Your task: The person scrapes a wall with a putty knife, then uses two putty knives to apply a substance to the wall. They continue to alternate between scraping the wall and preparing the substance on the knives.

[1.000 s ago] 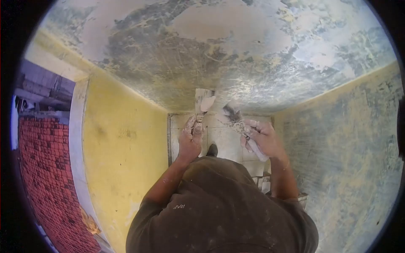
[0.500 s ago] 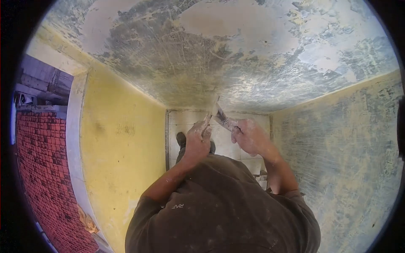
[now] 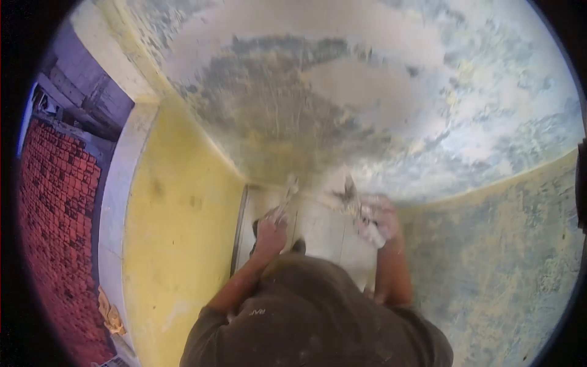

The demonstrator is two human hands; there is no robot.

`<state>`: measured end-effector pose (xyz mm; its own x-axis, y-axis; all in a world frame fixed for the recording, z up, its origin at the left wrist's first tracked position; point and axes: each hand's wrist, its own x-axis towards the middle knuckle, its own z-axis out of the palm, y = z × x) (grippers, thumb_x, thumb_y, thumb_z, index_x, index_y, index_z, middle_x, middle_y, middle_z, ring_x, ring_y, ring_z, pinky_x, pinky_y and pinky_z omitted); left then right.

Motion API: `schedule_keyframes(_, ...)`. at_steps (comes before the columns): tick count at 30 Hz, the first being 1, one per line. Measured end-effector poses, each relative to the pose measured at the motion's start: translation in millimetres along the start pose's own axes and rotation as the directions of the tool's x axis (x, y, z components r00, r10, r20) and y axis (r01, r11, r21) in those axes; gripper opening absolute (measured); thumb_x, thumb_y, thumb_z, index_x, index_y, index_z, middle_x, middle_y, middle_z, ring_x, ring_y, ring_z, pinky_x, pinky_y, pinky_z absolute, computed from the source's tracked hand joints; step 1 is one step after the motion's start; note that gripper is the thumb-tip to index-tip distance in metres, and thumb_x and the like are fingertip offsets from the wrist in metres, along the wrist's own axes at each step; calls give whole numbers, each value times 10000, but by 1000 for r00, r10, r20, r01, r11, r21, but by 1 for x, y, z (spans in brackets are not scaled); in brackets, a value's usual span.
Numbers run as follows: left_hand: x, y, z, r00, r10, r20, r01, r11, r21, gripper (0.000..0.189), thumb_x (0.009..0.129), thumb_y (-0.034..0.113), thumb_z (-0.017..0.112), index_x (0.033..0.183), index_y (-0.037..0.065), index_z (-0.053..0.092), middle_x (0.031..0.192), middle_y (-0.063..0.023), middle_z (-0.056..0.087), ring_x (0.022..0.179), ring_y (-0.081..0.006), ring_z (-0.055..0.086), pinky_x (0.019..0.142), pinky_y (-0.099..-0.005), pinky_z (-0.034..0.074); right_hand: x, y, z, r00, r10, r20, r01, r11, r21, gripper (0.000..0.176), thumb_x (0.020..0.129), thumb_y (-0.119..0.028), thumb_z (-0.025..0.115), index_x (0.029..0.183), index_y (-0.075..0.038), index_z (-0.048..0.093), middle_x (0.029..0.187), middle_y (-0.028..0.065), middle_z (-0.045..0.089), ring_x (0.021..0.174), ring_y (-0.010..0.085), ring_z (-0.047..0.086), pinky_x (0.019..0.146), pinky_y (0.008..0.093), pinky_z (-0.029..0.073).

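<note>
My left hand [image 3: 271,237] is closed around a narrow putty knife [image 3: 286,199] that points up toward the wall, with a pale lump near its tip. Dusted with white, my right hand [image 3: 378,221] grips a wider putty knife [image 3: 350,194], its blade smeared with filler and blurred by motion. The two blades are apart, close to the foot of the patchy wall [image 3: 263,122]. Smooth, pale filler patches [image 3: 373,92] cover parts of that wall.
A yellow wall [image 3: 177,202] stands close on my left, beside an opening with red brickwork [image 3: 58,244] beyond. Another scuffed wall [image 3: 489,263] is on my right. Pale floor tiles [image 3: 318,229] lie below me. An orange-brown crumpled thing [image 3: 111,315] sits at the opening's edge.
The two putty knives, close together before, have moved apart. My right hand has turned and shifted slightly right, my left hand slightly left and down. The view has tilted.
</note>
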<state>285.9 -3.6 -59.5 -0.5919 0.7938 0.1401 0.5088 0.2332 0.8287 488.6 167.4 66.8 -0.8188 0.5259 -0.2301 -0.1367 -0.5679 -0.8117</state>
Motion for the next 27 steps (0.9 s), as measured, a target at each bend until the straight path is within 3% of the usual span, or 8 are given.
schedule_keyframes(2, 3, -6, -12, 978, -206, 13, 206, 977, -61, 251, 870, 177, 534, 1025, -12, 592, 820, -219, 631, 755, -421, 600, 648, -476, 469, 7, 31, -9, 895, -441, -69, 415, 879, -237, 323, 902, -198, 564, 1051, 89, 570, 681, 129, 591, 477, 164, 536, 385, 269, 419)
schedule_keyframes(3, 6, -16, -20, 894, -422, 151, 435, 899, -59, 255, 884, 206, 519, 1041, 18, 591, 828, -222, 631, 738, -415, 603, 622, -482, 471, 12, 6, 13, 942, -333, 30, 332, 943, 29, 360, 906, -233, 571, 1068, 89, 560, 730, 153, 604, 511, 174, 558, 398, 273, 426)
schedule_keyframes(4, 5, -50, -8, 998, -36, -58, 43, 992, 121, 251, 893, 216, 513, 1029, 20, 593, 760, -194, 631, 677, -361, 614, 597, -465, 482, 22, -10, 30, 916, -380, 130, 377, 925, 44, 376, 914, -244, 564, 1084, 91, 549, 761, 156, 607, 527, 178, 564, 414, 268, 432)
schedule_keyframes(6, 29, -25, -31, 924, -347, 164, 383, 841, -382, 329, 917, 254, 527, 1153, 31, 582, 725, -55, 612, 618, -136, 588, 531, -314, 480, 40, -58, 77, 855, -456, 245, 475, 880, -22, 391, 926, -251, 557, 1117, 91, 531, 798, 142, 613, 548, 167, 568, 436, 258, 439)
schedule_keyframes(12, 75, -8, -61, 969, -106, 225, 224, 763, -606, 348, 924, 244, 533, 1177, 8, 575, 751, -9, 595, 541, -80, 523, 512, -253, 456, 57, -185, 219, 587, -639, 498, 771, 253, -584, 395, 962, -233, 510, 1284, -2, 501, 804, 67, 619, 544, 80, 527, 438, 238, 434)
schedule_keyframes(21, 147, -105, -110, 885, 51, 463, 219, 832, -509, 381, 909, 105, 500, 1286, 47, 497, 843, -39, 574, 596, -117, 512, 555, -274, 457, 105, -324, 386, 99, -644, 758, 114, -750, -652, 406, 939, -168, 522, 1336, -85, 505, 771, 87, 596, 590, 134, 528, 581, 326, 468)
schedule_keyframes(25, 165, -147, -135, 862, 87, 500, 171, 878, -447, 520, 851, 20, 510, 1357, 127, 458, 939, -61, 580, 652, -157, 532, 595, -309, 471, 113, -358, 431, 66, -690, 721, -43, -724, -689, 399, 944, -177, 495, 1330, -78, 508, 778, 112, 606, 623, 166, 547, 632, 348, 478)
schedule_keyframes(27, 171, -156, -148, 850, 97, 517, 155, 892, -424, 562, 836, -1, 512, 1374, 147, 448, 963, -67, 581, 666, -167, 537, 605, -317, 474, 106, -361, 457, 158, -804, 573, -96, -590, -802, 354, 910, -124, 477, 1239, -36, 576, 909, 266, 649, 805, 348, 654, 778, 422, 497)
